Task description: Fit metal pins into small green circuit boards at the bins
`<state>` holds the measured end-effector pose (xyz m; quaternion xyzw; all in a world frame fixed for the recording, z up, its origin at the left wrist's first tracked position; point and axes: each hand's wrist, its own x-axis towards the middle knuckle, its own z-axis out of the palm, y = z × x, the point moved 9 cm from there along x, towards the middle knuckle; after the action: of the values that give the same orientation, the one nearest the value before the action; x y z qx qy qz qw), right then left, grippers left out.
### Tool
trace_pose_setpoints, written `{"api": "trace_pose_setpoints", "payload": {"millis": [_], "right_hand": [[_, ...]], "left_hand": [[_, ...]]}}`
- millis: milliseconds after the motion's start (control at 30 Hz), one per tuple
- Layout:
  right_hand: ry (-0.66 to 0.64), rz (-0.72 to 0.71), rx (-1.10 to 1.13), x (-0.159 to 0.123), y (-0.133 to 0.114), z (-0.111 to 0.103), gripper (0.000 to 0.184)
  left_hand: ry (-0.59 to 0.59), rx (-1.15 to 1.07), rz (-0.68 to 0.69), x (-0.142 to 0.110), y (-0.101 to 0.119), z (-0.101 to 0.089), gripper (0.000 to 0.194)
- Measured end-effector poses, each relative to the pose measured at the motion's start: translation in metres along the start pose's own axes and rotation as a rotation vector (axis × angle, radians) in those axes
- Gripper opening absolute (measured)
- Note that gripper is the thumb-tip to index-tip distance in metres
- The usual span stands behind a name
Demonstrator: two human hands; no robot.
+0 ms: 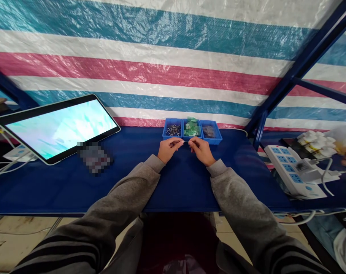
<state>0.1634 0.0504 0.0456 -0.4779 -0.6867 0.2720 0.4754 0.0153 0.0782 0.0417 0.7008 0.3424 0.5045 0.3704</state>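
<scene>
My left hand [168, 148] and my right hand [200, 149] are held close together above the table, fingertips facing each other. A thin, pale, pin-like piece [186, 142] spans the small gap, its ends pinched in the closed fingers of both hands; its exact kind is too small to make out. Just beyond my hands stand three joined blue bins [215, 141]. Small metal pins or screws [173, 130] lie in the left bin, green packets [191, 128] in the middle one, and dark items in clear plastic [209, 131] in the right one.
On the left a lit tablet [61, 127] leans at an angle, with a blurred-out patch [96, 158] beside it. A white power strip [292, 171] with plugged cables lies on the right, near white-capped containers [317, 142]. Blue metal posts [275, 95] and a striped tarp [161, 72] stand behind the table.
</scene>
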Motion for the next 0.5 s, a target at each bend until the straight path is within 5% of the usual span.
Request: {"api": "trace_pose_setpoints", "payload": {"millis": [167,500], "right_hand": [[-0.026,0.015,0.054,-0.0007,0.0015,0.0036,0.042],[-0.056,0.023,0.059,-0.0012,0.0007,0.0076,0.045]], "left_hand": [[0.000,-0.148,-0.065,-0.0003,-0.0043,0.0019,0.035],[-0.061,-0.072,-0.028,-0.0010,-0.0022,0.0065,0.031]]}}
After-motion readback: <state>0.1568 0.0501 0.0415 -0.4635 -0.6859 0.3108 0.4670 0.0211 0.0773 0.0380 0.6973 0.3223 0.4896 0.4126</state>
